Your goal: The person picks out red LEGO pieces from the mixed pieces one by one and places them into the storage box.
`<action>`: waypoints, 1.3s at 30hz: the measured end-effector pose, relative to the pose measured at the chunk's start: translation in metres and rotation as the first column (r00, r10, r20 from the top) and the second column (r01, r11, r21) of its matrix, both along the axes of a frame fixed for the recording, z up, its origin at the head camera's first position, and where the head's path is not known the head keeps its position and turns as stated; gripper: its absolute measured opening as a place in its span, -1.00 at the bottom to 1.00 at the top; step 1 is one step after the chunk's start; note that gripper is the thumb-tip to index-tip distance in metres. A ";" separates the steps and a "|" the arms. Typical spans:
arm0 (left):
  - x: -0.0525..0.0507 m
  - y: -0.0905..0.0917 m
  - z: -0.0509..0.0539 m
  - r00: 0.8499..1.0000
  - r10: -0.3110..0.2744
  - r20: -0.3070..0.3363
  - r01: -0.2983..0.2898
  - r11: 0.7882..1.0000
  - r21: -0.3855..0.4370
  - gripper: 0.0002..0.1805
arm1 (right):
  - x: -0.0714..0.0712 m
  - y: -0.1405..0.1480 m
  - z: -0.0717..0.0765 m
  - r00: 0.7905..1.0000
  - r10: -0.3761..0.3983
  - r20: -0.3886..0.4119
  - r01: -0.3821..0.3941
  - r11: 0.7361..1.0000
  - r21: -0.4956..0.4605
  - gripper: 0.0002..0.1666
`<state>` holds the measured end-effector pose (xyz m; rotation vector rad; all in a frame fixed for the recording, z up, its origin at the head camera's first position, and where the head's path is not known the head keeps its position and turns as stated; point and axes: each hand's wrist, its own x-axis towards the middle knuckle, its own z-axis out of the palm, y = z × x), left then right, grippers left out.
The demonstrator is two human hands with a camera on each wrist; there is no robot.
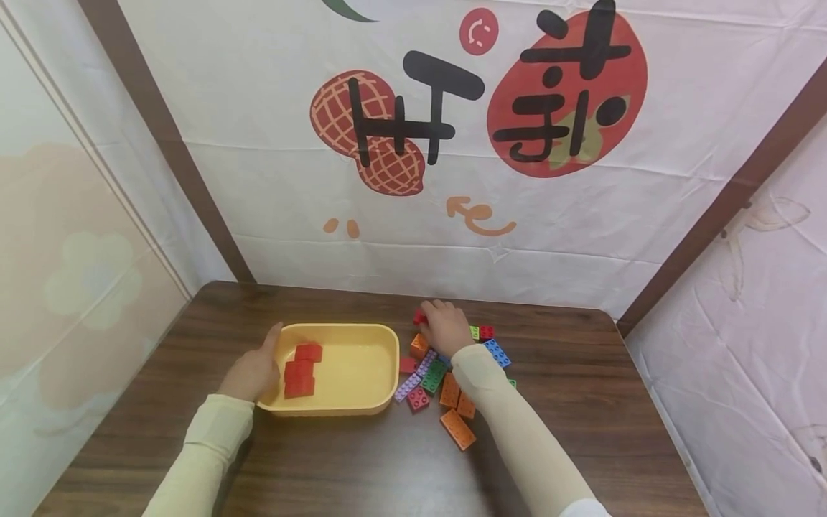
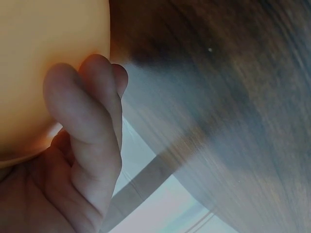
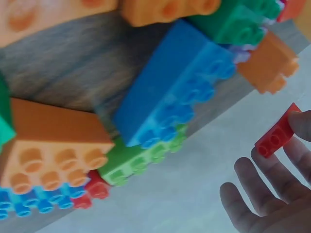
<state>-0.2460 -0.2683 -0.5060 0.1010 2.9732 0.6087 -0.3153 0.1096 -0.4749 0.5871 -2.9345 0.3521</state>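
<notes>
At the left end of the yellow tray (image 1: 352, 370), the left hand (image 1: 253, 366) grips the rim; in the left wrist view its curled fingers (image 2: 92, 107) press against the tray's outer wall. Several red bricks (image 1: 299, 388) lie inside the tray at its left side. Beyond the brick pile, the right hand (image 1: 447, 329) pinches a small red brick (image 3: 276, 136) between thumb and fingers, the other fingers spread. A blue brick (image 3: 170, 87) and a light green brick (image 3: 141, 155) lie near it in the right wrist view.
Right of the tray lie loose bricks: orange (image 1: 457, 429), green (image 1: 434, 375), purple (image 1: 408, 388), dark pink (image 1: 418, 399) and blue (image 1: 497, 353). One red brick (image 1: 408, 365) lies close to the tray's right wall. A printed cloth (image 1: 388, 244) hangs behind the table.
</notes>
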 end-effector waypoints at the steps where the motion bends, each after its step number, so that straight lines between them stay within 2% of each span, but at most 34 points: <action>1: 0.000 0.000 0.000 1.000 -0.003 -0.006 0.003 1.000 -0.001 -0.17 | 0.000 -0.003 0.002 1.000 0.005 0.000 -0.005 1.000 -0.002 -0.59; 5: 0.001 -0.001 0.002 1.000 -0.010 -0.021 0.010 1.000 0.002 -0.18 | 0.002 -0.014 0.010 0.999 0.031 -0.023 -0.031 1.000 0.000 -0.62; 9: 0.002 -0.001 0.003 1.000 -0.011 -0.028 0.011 1.000 0.002 -0.18 | 0.003 -0.026 0.016 0.993 0.087 -0.080 -0.087 0.996 0.002 -0.69; 12: 0.003 -0.002 0.003 0.999 -0.013 -0.039 0.013 1.000 0.001 -0.19 | 0.004 -0.036 0.021 0.987 0.128 -0.093 -0.128 0.992 -0.003 -0.73; 18: 0.003 -0.002 0.001 0.999 -0.003 -0.041 0.003 1.000 0.006 -0.19 | 0.004 -0.055 0.028 0.981 0.174 -0.081 -0.175 0.984 -0.016 -0.77; 25: 0.004 -0.001 0.002 0.998 -0.010 -0.064 0.010 1.000 0.012 -0.18 | 0.007 -0.080 0.036 0.974 0.221 -0.044 -0.219 0.975 0.040 -0.70; 29: 0.006 0.000 0.004 0.998 -0.009 -0.062 0.010 1.000 0.014 -0.19 | 0.011 -0.097 0.034 0.960 0.276 -0.040 -0.273 0.960 0.067 -0.76; 34: 0.006 0.001 0.005 0.999 0.001 -0.046 0.000 1.000 0.023 -0.18 | 0.015 -0.117 0.032 0.929 0.367 -0.051 -0.358 0.925 0.128 -0.84; 39: 0.006 0.003 0.005 0.999 0.006 -0.037 -0.004 0.999 0.032 -0.17 | 0.016 -0.131 0.033 0.912 0.410 -0.020 -0.402 0.900 0.168 -0.84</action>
